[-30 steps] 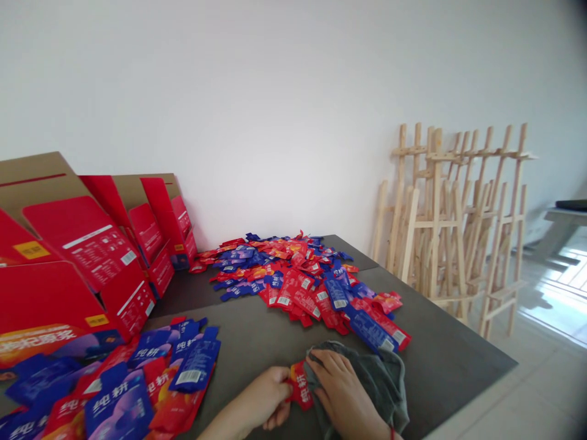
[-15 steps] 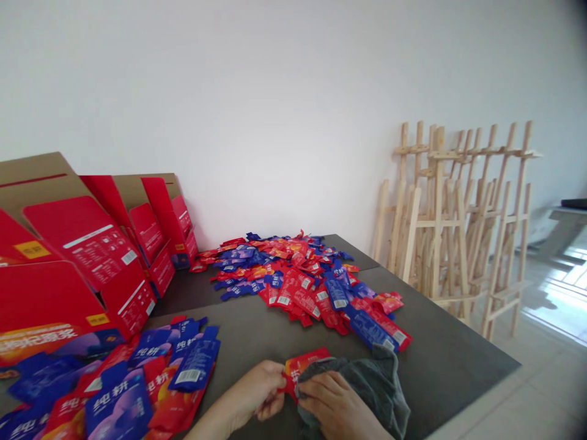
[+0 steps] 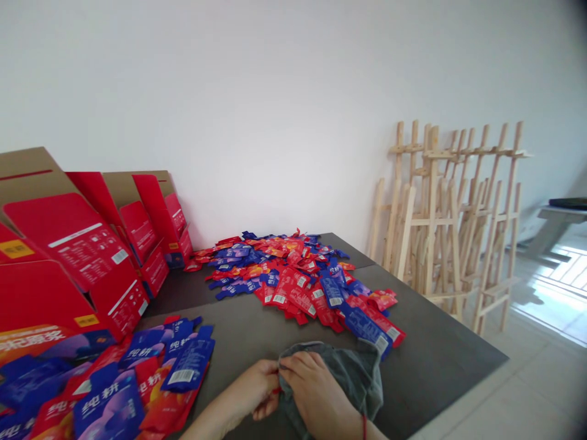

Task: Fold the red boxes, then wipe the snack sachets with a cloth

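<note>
Near the front of the table, my left hand [image 3: 257, 386] pinches the end of a red pouch [image 3: 276, 390], of which only a sliver shows. The remainder of the pouch is hidden under a dark grey-green cloth [image 3: 353, 373]. My right hand [image 3: 312, 382] is on that cloth, fingers bent over it and pressing it against the pouch, close beside my left fingertips. Left of my hands lies a pile of red and blue pouches [image 3: 110, 403]. Beyond them, a larger heap of red and blue pouches [image 3: 293, 287] spreads across the table.
Open red cardboard boxes [image 3: 92, 244] stand along the table's left side, flaps raised. The dark table [image 3: 440, 366] ends in a corner at the right. Several wooden easels [image 3: 433, 226] lean by the white wall, and another table [image 3: 564, 214] stands at the far right.
My right hand and the cloth have slid left along the red pouch to my left fingers, covering the part that showed before. The view has shifted slightly.
</note>
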Tool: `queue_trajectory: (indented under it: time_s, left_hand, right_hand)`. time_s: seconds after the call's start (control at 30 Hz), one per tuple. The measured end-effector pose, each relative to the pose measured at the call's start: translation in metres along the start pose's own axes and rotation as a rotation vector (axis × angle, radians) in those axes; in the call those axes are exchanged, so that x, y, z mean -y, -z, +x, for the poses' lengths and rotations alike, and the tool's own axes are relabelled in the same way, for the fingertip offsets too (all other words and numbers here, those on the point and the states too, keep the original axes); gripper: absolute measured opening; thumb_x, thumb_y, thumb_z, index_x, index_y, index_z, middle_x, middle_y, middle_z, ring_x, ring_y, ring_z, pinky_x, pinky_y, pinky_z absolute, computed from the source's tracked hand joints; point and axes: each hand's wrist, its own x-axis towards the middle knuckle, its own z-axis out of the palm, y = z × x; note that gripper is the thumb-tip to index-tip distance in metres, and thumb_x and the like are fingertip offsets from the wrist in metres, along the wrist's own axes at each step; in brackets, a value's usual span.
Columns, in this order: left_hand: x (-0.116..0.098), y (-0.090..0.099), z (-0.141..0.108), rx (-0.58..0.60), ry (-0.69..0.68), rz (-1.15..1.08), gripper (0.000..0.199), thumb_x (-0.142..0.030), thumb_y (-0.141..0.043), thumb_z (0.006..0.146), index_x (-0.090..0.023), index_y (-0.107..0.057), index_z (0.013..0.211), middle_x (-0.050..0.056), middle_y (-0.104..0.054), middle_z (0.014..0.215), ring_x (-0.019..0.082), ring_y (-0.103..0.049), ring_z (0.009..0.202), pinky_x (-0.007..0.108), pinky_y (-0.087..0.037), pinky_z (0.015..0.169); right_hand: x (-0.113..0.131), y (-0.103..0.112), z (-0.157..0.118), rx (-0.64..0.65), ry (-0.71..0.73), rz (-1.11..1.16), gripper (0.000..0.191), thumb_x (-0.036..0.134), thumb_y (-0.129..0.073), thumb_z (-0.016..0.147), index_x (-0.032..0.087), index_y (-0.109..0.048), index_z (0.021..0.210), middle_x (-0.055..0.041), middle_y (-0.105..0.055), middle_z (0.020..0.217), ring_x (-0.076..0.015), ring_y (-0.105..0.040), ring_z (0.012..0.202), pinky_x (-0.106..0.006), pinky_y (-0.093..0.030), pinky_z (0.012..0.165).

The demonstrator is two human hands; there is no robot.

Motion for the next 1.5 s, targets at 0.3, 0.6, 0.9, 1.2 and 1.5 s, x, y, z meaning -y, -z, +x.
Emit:
queue_trajectory:
  time_s: [0.3,0.6,0.9,1.2,1.5]
  left_hand:
    - [-0.004,0.001,-0.001,0.047,-0.008,-0.007,0.037,-0.035,-0.048,0.063,-0.017,-0.059,0.093,-0.009,-0.047,0.035,0.007,-0.032,0.026,0.016,-0.023,0.031]
    - [-0.002,0.001,-0.001,0.039,-0.021,-0.03,0.03,-0.036,-0.047,0.063,-0.018,-0.057,0.085,-0.009,-0.045,0.033,0.007,-0.03,0.026,0.016,-0.022,0.031]
    - [-0.002,0.0,-0.002,0.029,-0.007,-0.013,0.034,-0.038,-0.049,0.068,-0.017,-0.057,0.092,-0.009,-0.047,0.035,0.007,-0.031,0.027,0.015,-0.024,0.031]
    - [-0.002,0.009,-0.003,0.0,-0.026,-0.016,0.038,-0.045,-0.053,0.068,-0.016,-0.058,0.092,-0.01,-0.044,0.034,0.005,-0.029,0.025,0.016,-0.021,0.031]
    - [-0.002,0.025,0.0,-0.048,-0.034,0.04,0.025,-0.037,-0.05,0.065,-0.017,-0.058,0.078,-0.01,-0.04,0.032,0.006,-0.026,0.026,0.017,-0.018,0.032]
  right_hand:
    - [-0.019,0.013,-0.011,0.013,-0.145,-0.083,0.041,0.009,-0.041,0.09,0.023,-0.061,0.123,-0.0026,-0.062,0.127,-0.0184,-0.05,0.117,-0.032,-0.034,0.102]
    - [-0.033,0.028,-0.031,-0.08,-0.356,-0.198,0.044,0.005,-0.041,0.085,0.017,-0.062,0.122,-0.0082,-0.063,0.125,-0.0239,-0.053,0.114,-0.037,-0.038,0.099]
    - [-0.025,0.016,-0.043,0.027,-0.141,-0.14,0.048,0.003,-0.047,0.08,0.025,-0.061,0.121,0.0002,-0.063,0.125,-0.0191,-0.056,0.109,-0.03,-0.042,0.093]
    - [-0.047,0.018,-0.041,-0.061,-0.406,-0.174,0.05,0.004,-0.038,0.082,0.018,-0.061,0.125,-0.0095,-0.061,0.128,-0.0245,-0.055,0.114,-0.039,-0.042,0.097]
    - [-0.015,0.005,0.006,-0.023,-0.108,-0.059,0.051,0.006,-0.042,0.084,0.021,-0.055,0.131,-0.0037,-0.057,0.134,-0.0181,-0.048,0.123,-0.03,-0.032,0.107]
